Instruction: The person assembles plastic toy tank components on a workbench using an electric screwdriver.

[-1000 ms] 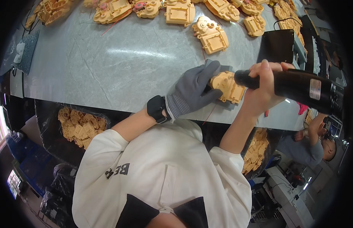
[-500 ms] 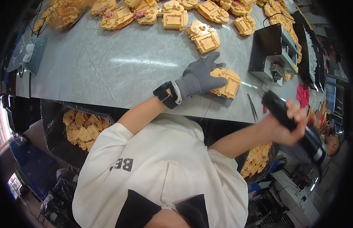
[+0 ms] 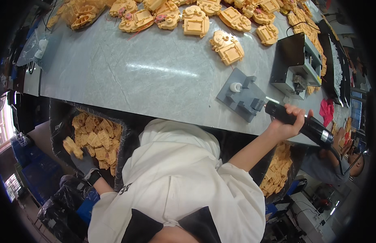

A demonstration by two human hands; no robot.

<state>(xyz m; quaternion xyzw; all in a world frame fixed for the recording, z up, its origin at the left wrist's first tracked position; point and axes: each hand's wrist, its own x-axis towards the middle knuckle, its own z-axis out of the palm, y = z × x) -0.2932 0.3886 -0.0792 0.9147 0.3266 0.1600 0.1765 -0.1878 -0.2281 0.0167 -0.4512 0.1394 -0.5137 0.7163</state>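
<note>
Your gray-gloved left hand (image 3: 83, 162) was down at the black-lined bin (image 3: 60, 113), gripping a yellow plastic housing (image 3: 73, 148) out at its fingers, the piece held toward the bin's outer side, beside a heap of loose yellow parts (image 3: 99, 135)! Over on the other side, your bare right hand (image 3: 291, 123) was wrapped round a black power screwdriver (image 3: 317, 132), nose pointed left, tip right next to the gray fixture (image 3: 236, 100); whether the two touched could not be told. That fixture lay askew on the gray marbled tabletop (image 3: 155, 91), showing off its white round post (image 3: 236, 87) and upright blocks. Just beyond it lay another yellow housing (image 3: 228, 47), and farther back, a whole crowd of them! Right of the fixture stood a black box-shaped machine (image 3: 288, 60), with a pinkish-red cloth (image 3: 327, 111) past it and a co-worker (image 3: 325, 164) at far right.
</note>
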